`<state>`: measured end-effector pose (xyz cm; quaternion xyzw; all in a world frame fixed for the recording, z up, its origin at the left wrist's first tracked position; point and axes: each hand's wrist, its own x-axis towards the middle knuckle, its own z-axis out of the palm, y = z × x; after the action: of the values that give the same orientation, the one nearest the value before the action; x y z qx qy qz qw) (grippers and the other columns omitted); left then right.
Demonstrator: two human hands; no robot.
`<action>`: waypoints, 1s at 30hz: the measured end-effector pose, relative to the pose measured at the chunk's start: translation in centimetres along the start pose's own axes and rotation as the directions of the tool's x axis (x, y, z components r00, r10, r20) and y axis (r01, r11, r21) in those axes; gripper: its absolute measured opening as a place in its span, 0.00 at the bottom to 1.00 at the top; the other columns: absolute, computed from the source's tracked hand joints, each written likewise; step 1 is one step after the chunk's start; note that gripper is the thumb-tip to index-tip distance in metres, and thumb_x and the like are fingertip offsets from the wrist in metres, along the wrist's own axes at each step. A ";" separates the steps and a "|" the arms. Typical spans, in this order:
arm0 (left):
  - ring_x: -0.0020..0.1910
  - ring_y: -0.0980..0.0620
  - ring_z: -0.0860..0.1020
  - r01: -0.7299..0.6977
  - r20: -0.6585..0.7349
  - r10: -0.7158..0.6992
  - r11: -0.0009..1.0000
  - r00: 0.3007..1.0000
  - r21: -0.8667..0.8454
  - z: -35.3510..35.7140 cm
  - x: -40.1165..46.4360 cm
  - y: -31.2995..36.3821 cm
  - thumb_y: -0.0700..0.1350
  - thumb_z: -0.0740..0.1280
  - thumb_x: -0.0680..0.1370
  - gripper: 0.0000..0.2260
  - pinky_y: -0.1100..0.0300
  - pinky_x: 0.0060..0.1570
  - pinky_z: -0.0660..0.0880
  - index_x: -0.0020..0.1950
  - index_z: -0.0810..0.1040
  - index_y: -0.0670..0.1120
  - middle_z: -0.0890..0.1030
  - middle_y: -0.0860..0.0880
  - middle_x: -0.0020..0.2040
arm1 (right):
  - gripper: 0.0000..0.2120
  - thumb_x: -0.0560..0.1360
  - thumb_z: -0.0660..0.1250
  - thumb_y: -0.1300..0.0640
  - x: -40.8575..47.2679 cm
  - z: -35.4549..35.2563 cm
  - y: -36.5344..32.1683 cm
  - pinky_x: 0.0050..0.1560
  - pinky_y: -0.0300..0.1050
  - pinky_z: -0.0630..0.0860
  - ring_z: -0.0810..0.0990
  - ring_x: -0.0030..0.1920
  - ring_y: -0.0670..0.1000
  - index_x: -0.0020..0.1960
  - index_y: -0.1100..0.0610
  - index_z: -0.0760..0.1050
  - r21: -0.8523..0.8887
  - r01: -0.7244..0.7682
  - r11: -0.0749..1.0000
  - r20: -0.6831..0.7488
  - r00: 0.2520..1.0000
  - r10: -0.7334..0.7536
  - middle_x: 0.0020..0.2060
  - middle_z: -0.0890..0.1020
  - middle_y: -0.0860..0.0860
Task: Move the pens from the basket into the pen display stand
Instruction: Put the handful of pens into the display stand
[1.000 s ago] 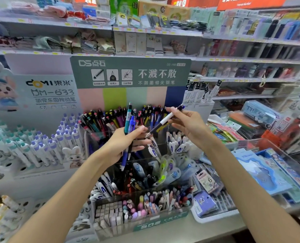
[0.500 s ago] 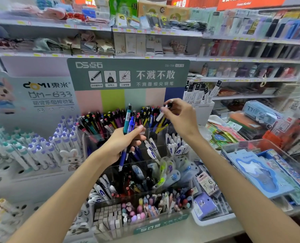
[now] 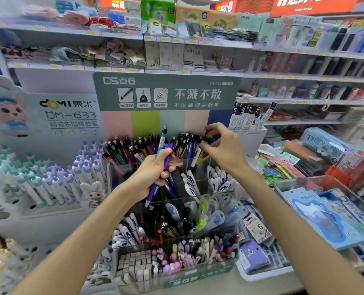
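At the back tier of the clear pen display stand (image 3: 198,167), the right hand (image 3: 223,149) reaches over the crowded row of upright pens (image 3: 142,147); its fingers (image 3: 205,145) are curled together in a pinch on a dark blue pen (image 3: 214,138) right at the top of that row, near its right end; whether the pen is already seated in the compartment cannot be told. Lower and to the left, the left hand (image 3: 153,173) is raised in front of the stand; its fingers are clamped round a small bunch of pens, a teal pen (image 3: 161,141) standing tallest with its clicker up and a purple-blue pen (image 3: 170,153) beside it, their tips poking out below the palm. No basket can be made out from this view. Behind the stand rises a grey-green sign board (image 3: 166,90) with pastel colour strips beneath it; the stand's lower tiers hold white pens with blue lettering, correction tapes and, at the front, erasers and pastel-coloured sticks. Left of the stand is a white display (image 3: 49,116) with a cartoon animal and rows of white pens capped in purple and teal. Right of it sit a white tray (image 3: 262,273) with a purple item and a clear bin (image 3: 326,209) of blue packaged goods. Store shelves (image 3: 283,77) of blurred merchandise fill the background.
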<state>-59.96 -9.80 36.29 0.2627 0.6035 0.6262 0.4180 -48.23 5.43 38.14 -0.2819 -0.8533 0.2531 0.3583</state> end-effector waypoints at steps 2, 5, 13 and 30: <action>0.19 0.60 0.61 -0.003 0.028 0.003 1.000 1.000 0.001 0.6 0.0 -0.1 0.49 0.55 0.83 0.12 0.69 0.16 0.55 0.44 0.70 0.44 0.66 0.52 0.30 | 0.07 0.73 0.71 0.55 -0.8 -0.7 -0.9 0.37 0.40 0.77 0.80 0.35 0.49 0.51 0.53 0.78 0.117 -0.064 0.991 -0.032 0.997 0.069 0.40 0.81 0.47; 0.21 0.60 0.59 -0.009 0.086 0.005 0.999 0.996 0.048 2.3 0.1 -0.2 0.45 0.52 0.83 0.11 0.69 0.18 0.53 0.44 0.68 0.44 0.64 0.52 0.31 | 0.12 0.74 0.69 0.46 -1.8 -1.2 -2.2 0.28 0.35 0.71 0.78 0.31 0.44 0.50 0.54 0.80 0.213 -0.323 0.922 0.290 0.922 0.256 0.37 0.82 0.49; 0.33 0.59 0.70 -0.072 0.136 0.037 0.963 0.990 0.260 5.9 1.2 -0.8 0.48 0.55 0.83 0.07 0.66 0.28 0.67 0.49 0.71 0.50 0.74 0.53 0.39 | 0.13 0.72 0.72 0.47 -3.8 -3.5 -1.0 0.31 0.33 0.73 0.76 0.29 0.41 0.51 0.55 0.81 0.301 -0.474 0.827 0.366 0.859 0.359 0.36 0.83 0.49; 0.34 0.55 0.83 -0.072 0.051 0.073 0.997 0.996 -0.023 5.2 1.3 1.2 0.43 0.53 0.84 0.08 0.58 0.32 0.81 0.52 0.71 0.46 0.82 0.48 0.46 | 0.09 0.78 0.65 0.60 -2.2 -8.1 3.0 0.37 0.37 0.79 0.81 0.32 0.42 0.57 0.61 0.76 0.419 -0.085 0.904 -0.472 0.830 0.297 0.39 0.82 0.51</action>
<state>-56.54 -5.77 37.93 0.2961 0.5757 0.6404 0.4133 -39.93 7.99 40.17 -0.3505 -0.6237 0.3624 0.5974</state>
